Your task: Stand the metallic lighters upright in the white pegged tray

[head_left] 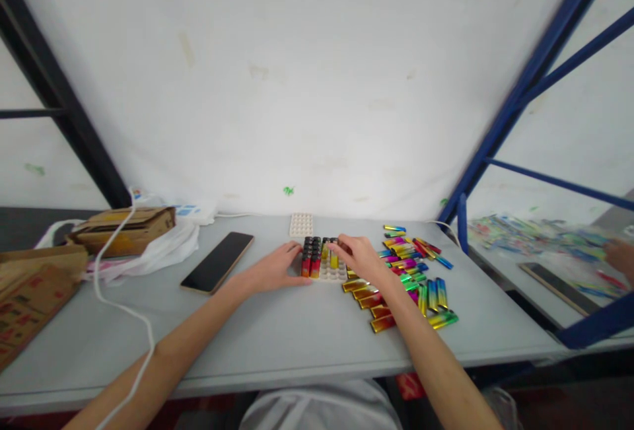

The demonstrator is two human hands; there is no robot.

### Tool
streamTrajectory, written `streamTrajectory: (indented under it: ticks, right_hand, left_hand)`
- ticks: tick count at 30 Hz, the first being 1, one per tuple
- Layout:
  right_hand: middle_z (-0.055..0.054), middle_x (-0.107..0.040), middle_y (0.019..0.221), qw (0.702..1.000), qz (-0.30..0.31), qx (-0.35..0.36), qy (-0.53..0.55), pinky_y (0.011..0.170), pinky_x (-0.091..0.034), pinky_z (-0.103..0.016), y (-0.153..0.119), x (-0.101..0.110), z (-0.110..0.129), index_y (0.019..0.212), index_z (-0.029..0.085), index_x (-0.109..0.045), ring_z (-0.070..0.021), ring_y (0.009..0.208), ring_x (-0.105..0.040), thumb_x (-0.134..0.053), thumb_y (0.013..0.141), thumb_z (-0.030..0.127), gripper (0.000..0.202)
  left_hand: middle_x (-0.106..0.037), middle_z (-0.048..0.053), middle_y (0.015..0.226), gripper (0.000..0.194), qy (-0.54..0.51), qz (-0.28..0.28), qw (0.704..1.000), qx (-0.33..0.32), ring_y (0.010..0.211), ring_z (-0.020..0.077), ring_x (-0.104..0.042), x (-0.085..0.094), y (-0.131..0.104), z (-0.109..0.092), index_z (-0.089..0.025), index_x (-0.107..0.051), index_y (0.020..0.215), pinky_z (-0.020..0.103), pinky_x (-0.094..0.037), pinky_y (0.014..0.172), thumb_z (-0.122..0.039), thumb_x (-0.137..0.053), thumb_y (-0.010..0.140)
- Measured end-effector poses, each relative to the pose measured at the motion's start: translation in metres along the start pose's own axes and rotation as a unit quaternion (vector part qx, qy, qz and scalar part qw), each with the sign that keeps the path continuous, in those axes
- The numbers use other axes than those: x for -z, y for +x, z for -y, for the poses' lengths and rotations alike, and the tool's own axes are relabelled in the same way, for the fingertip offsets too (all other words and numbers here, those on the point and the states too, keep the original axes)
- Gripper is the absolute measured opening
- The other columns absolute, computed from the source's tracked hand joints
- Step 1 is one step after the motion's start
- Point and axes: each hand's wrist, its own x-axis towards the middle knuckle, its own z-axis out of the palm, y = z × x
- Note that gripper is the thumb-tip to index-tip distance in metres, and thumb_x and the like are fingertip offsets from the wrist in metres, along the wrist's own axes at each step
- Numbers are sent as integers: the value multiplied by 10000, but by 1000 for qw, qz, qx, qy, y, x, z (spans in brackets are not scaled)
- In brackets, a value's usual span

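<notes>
A pale tray [337, 274] with rows of round holes lies on the table, and upright red lighters [311, 265] with dark tops fill its left side. My left hand [275, 266] rests at the tray's left edge, thumb and fingers apart beside the red lighters. Over the middle of the tray, my right hand [360, 255] pinches the top of a yellow lighter [334, 261], which stands in or just above a hole; I cannot tell which. Loose shiny multicoloured lighters [406, 278] lie in a spread pile to the right, partly behind my right forearm.
Behind is a second holed tray [301, 224]. To the left lie a phone [218, 261], a white plastic bag [171, 248], cardboard boxes [123, 228] and a white cable [126, 308]. A blue frame [495, 126] divides off another table, where a co-worker's hand [620, 258] shows.
</notes>
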Motion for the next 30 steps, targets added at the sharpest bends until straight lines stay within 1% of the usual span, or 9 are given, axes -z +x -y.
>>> streamTrajectory:
  ticks: [6, 11, 14, 17, 20, 23, 26, 28, 30]
  right_hand:
    - [-28, -722, 716, 997, 68, -30, 35, 656, -419, -245, 0, -6, -10, 862, 185, -623, -163, 673, -666, -518, 1061, 365, 288]
    - [-90, -757, 908, 993, 90, -8, -69, 727, -442, -266, 5, -14, -6, 998, 176, -672, -198, 810, -694, -521, 1064, 334, 228]
    - [-116, -756, 926, 984, 82, -37, -156, 723, -430, -277, 6, -16, 3, 978, 182, -701, -218, 827, -688, -528, 1054, 400, 288]
    - [-86, -741, 819, 981, 84, -54, -163, 679, -402, -270, 4, -7, 0, 853, 196, -706, -199, 753, -662, -528, 1027, 536, 421]
    - [-63, -742, 809, 986, 38, -70, -150, 695, -398, -265, 7, 18, -30, 851, 203, -699, -181, 750, -656, -426, 1057, 570, 502]
    - [-103, -767, 930, 967, -20, -158, -200, 783, -431, -270, 15, 51, -78, 1006, 170, -711, -197, 858, -688, -371, 1096, 404, 422]
    - [-191, -747, 1140, 939, 9, -236, -248, 926, -442, -293, 18, 72, -123, 1188, 91, -688, -238, 1058, -689, -390, 1053, 213, 350]
    - [-230, -718, 1220, 938, 28, -239, -251, 1018, -421, -314, 13, 72, -143, 1186, 60, -702, -260, 1169, -658, -413, 1022, 167, 349]
    - [-204, -694, 1304, 940, 55, -231, -245, 1070, -404, -303, 4, 66, -155, 1213, 90, -713, -247, 1226, -638, -477, 988, 157, 333]
  left_hand:
    - [-584, 154, 1412, 737, 2, 4, 1000, -1, 1303, 369, -545, 1, 0, -1, -188, -568, 1365, 490, -425, 1141, -614, -769, 798]
    - [-575, 160, 1411, 731, 11, 13, 1000, 4, 1317, 357, -533, 1, 1, -3, -181, -551, 1377, 481, -409, 1159, -599, -760, 815]
    - [-576, 159, 1402, 716, 21, 11, 1000, -5, 1310, 343, -536, 1, 1, -3, -181, -539, 1383, 480, -411, 1158, -594, -743, 835]
    - [-584, 152, 1392, 696, 25, 7, 1000, -10, 1289, 339, -554, 2, 1, -2, -191, -558, 1359, 470, -428, 1146, -620, -726, 837]
    - [-595, 160, 1388, 721, 18, 4, 1000, -1, 1288, 353, -562, 1, 1, -1, -183, -584, 1337, 474, -428, 1156, -653, -731, 810]
    - [-605, 170, 1375, 727, 22, -1, 1000, 17, 1283, 367, -574, 0, 1, 0, -177, -614, 1300, 474, -438, 1154, -664, -749, 777]
    - [-608, 166, 1364, 714, 39, -2, 999, 21, 1268, 368, -586, -1, 0, 1, -192, -623, 1278, 477, -470, 1126, -687, -731, 776]
    - [-611, 164, 1357, 716, 39, -7, 999, 17, 1256, 368, -593, -1, 0, 1, -192, -623, 1273, 485, -484, 1111, -699, -722, 778]
    - [-616, 168, 1348, 716, 32, -10, 999, 14, 1249, 367, -598, 0, -1, 0, -180, -625, 1268, 484, -487, 1109, -693, -727, 779]
